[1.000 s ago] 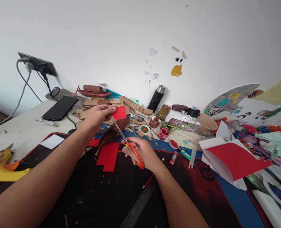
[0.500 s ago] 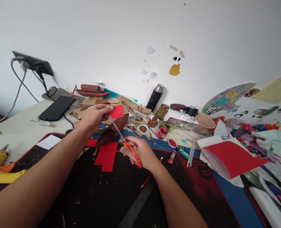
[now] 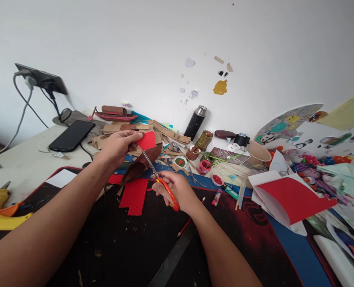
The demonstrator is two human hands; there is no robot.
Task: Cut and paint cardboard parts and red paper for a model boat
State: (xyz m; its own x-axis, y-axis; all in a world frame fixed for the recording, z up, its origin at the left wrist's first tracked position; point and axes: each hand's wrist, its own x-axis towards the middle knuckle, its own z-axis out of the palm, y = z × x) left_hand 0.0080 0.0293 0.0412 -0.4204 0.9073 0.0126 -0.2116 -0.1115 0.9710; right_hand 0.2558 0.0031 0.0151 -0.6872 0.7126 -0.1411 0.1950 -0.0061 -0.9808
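A small red piece of paper (image 3: pixel 147 140) is pinched between the thumb and fingers of my left hand (image 3: pixel 120 146). My right hand (image 3: pixel 176 190) is closed around the orange handles of a pair of scissors (image 3: pixel 168 192), whose blades point up and left to the lower edge of the red paper. Below the blades, a ridged red sheet (image 3: pixel 133 197) lies on the black mat. A brown curved piece (image 3: pixel 138 165) sits behind the scissors, partly covered by them.
Cardboard scraps (image 3: pixel 114 127) and a model boat (image 3: pixel 114 113) are at the back left, near a phone (image 3: pixel 71 136). A black flask (image 3: pixel 195 122) and paint pots (image 3: pixel 203 167) stand behind my right hand. A metal ruler (image 3: pixel 174 259) lies in front; red paper (image 3: pixel 293 197) is at right.
The scissor blades look slightly closer together at the red paper's lower edge. Both hands have hardly moved.
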